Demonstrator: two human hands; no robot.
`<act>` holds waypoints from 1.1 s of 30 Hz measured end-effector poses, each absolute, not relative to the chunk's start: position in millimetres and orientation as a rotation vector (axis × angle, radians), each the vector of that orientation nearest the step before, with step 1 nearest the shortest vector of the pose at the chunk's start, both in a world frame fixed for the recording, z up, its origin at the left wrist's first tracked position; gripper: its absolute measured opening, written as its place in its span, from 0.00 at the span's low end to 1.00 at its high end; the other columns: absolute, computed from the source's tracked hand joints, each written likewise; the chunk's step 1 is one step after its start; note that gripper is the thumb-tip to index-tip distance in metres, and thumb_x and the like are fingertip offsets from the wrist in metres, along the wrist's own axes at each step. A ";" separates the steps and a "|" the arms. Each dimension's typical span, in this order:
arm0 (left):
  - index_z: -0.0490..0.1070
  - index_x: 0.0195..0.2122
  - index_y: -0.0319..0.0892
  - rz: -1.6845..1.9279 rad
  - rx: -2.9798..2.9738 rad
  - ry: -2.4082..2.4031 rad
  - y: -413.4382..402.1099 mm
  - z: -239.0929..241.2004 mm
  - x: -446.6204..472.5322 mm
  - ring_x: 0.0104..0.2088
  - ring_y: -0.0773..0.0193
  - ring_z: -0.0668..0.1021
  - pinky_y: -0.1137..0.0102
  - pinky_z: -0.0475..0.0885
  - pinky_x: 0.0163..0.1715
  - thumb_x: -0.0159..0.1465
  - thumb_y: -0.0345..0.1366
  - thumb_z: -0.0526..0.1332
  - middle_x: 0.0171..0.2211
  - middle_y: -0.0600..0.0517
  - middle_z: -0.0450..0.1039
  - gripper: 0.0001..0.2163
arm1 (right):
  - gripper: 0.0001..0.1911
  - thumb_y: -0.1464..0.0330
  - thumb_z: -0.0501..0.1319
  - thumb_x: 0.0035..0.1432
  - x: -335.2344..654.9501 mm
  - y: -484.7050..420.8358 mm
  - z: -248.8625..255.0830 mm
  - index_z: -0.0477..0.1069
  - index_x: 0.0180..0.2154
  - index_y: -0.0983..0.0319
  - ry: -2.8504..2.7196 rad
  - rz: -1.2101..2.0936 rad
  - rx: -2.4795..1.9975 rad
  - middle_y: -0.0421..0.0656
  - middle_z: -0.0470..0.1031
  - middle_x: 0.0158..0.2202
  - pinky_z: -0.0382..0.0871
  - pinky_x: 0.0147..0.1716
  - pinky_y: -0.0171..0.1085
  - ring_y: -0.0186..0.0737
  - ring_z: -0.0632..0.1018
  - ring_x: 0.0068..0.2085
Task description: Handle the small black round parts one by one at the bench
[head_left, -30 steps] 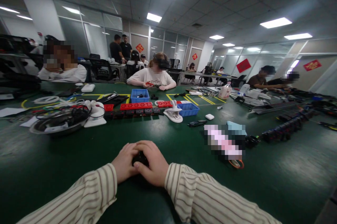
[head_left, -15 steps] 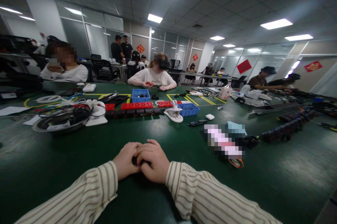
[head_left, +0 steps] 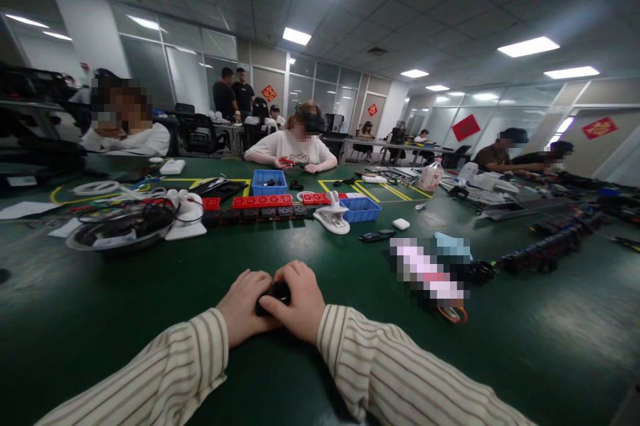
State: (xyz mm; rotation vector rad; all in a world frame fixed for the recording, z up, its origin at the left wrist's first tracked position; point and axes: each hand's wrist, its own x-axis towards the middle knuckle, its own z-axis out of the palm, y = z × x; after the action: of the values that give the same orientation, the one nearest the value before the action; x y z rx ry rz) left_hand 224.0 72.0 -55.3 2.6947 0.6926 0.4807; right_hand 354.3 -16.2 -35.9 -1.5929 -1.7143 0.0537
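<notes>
A small, glossy black rounded object (head_left: 275, 298) sits between my hands, low over the green table top; its kind cannot be made out because fingers cover most of it. My left hand (head_left: 245, 306) curls around its left side. From the right, my right hand (head_left: 300, 303) closes over it, the thumb lying across the near face and the fingers bent over the far side. Both hands rest close together at the near middle of the table.
Beyond my hands stand a white clip stand (head_left: 332, 216), a row of red and black modules (head_left: 265, 206) and blue bins (head_left: 361, 209). To the left is a metal bowl (head_left: 120, 239) of cables. A blurred pink item (head_left: 425, 273) lies right. A person (head_left: 295, 146) sits opposite.
My right hand's fingers have shifted up and its thumb now lies across the black object, showing more of it. My left hand stays around the left side.
</notes>
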 end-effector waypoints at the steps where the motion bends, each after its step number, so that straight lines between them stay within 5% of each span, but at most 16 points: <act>1: 0.67 0.35 0.41 0.477 2.690 0.679 72.8 -54.6 224.2 0.39 0.54 0.72 0.54 0.60 0.49 0.46 0.43 0.63 0.36 0.49 0.69 0.17 | 0.13 0.61 0.63 0.48 354.1 -16.2 -35.4 0.66 0.33 0.62 -1.736 0.056 -1.589 0.42 0.66 0.34 0.60 0.39 0.39 0.40 0.66 0.38; 9: 0.71 0.35 0.42 0.493 2.608 0.526 79.0 -57.5 222.8 0.43 0.55 0.71 0.62 0.64 0.47 0.45 0.35 0.62 0.39 0.49 0.70 0.14 | 0.08 0.75 0.53 0.43 351.8 -20.2 -32.3 0.69 0.27 0.60 -2.026 -0.033 -1.234 0.40 0.73 0.32 0.58 0.44 0.41 0.39 0.68 0.40; 19: 0.64 0.42 0.42 0.541 2.690 0.711 67.1 -55.9 222.0 0.46 0.51 0.69 0.48 0.49 0.55 0.45 0.42 0.63 0.43 0.47 0.68 0.23 | 0.14 0.64 0.57 0.50 349.9 -25.5 -26.9 0.65 0.39 0.63 -1.787 -0.039 -1.352 0.45 0.68 0.40 0.58 0.46 0.43 0.41 0.66 0.43; 24: 0.63 0.33 0.41 0.484 2.688 0.698 68.0 -51.3 223.3 0.40 0.55 0.71 0.50 0.52 0.53 0.47 0.43 0.62 0.35 0.51 0.67 0.16 | 0.19 0.56 0.61 0.49 351.3 -18.6 -36.2 0.63 0.37 0.62 -1.711 0.010 -1.598 0.43 0.66 0.36 0.60 0.40 0.41 0.41 0.66 0.39; 33: 0.65 0.33 0.41 0.508 2.531 0.554 72.8 -49.1 223.3 0.40 0.56 0.70 0.63 0.66 0.43 0.45 0.34 0.60 0.37 0.49 0.67 0.13 | 0.14 0.60 0.63 0.47 352.5 -16.2 -35.9 0.61 0.31 0.61 -1.767 -0.015 -1.631 0.40 0.64 0.32 0.60 0.36 0.38 0.38 0.66 0.36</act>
State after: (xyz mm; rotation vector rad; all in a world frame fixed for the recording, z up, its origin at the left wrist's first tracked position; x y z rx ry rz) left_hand 223.3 72.8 -49.1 2.5312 0.5539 0.5076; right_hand 352.5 -16.2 -35.9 -1.6307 -1.7674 -0.0153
